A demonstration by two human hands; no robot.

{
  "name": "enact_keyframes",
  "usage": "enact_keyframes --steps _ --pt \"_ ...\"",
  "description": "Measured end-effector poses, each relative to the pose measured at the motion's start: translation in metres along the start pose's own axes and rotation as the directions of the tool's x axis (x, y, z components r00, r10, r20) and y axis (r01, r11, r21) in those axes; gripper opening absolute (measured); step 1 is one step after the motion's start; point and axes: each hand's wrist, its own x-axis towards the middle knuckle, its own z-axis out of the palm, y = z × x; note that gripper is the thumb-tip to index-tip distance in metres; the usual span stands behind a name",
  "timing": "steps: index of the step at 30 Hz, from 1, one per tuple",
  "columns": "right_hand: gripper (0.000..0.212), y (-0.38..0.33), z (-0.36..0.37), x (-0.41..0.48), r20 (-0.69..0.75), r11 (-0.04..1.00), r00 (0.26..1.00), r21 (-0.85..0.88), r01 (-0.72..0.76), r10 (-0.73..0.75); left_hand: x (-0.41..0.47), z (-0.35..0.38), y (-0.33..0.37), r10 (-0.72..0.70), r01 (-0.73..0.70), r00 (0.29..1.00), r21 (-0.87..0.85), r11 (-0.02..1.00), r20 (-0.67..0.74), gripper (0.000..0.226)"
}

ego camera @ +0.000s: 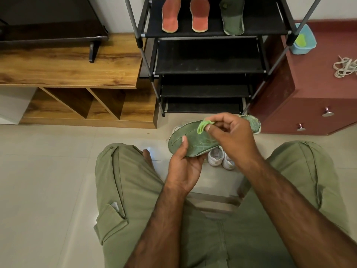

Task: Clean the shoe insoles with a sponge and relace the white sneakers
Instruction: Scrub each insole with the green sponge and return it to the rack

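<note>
Left hand (183, 169) grips green insole (193, 140); right hand (229, 134) pinches sponge (202, 126) onto it

No readable text, labels or numbers anywhere.

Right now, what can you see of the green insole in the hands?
The green insole looks like dark fabric with a pale rim and dots. It is held nearly level, above the white sneakers. The left hand grips its left end, thumb on top; the right hand pinches a light green sponge against its top.
</note>
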Motion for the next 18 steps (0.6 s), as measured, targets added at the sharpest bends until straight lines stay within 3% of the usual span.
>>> enact_keyframes --steps 2,4,7,9,12,15,18 --pt "0.016 0.004 0.008 0.002 -0.063 0.997 0.997 -0.068 0.044 -0.049 0.000 -0.001 0.000 -0.001 0.001 1.000 -0.005 1.000 -0.004 0.050" --pt "0.013 0.013 0.011 0.001 -0.042 0.941 0.993 -0.328 0.089 -0.108 0.000 -0.002 0.000 -0.001 0.001 1.000 -0.008 1.000 -0.008 0.053" --pt "0.012 0.019 0.006 -0.004 0.095 0.627 0.949 -0.730 0.271 -0.300 0.001 -0.004 0.002 -0.007 0.007 1.000 -0.021 1.000 0.001 0.057" --pt "0.011 0.016 0.002 -0.006 0.248 0.475 0.903 -0.784 0.400 -0.351 0.002 -0.007 0.002 -0.007 0.007 1.000 -0.032 0.999 0.008 0.057" --pt "0.016 0.014 -0.002 -0.005 0.395 0.336 0.852 -0.795 0.505 -0.344 0.002 -0.008 0.002 -0.009 0.009 1.000 -0.020 1.000 -0.007 0.058" --pt "0.029 0.012 -0.005 -0.003 0.468 0.249 0.817 -0.793 0.557 -0.337 0.002 -0.006 0.003 -0.008 0.008 1.000 -0.012 1.000 -0.008 0.058" --pt "0.017 0.014 -0.004 -0.005 0.542 0.181 0.757 -0.756 0.629 -0.365 0.001 -0.006 0.004 -0.016 0.015 1.000 -0.012 1.000 -0.014 0.060"
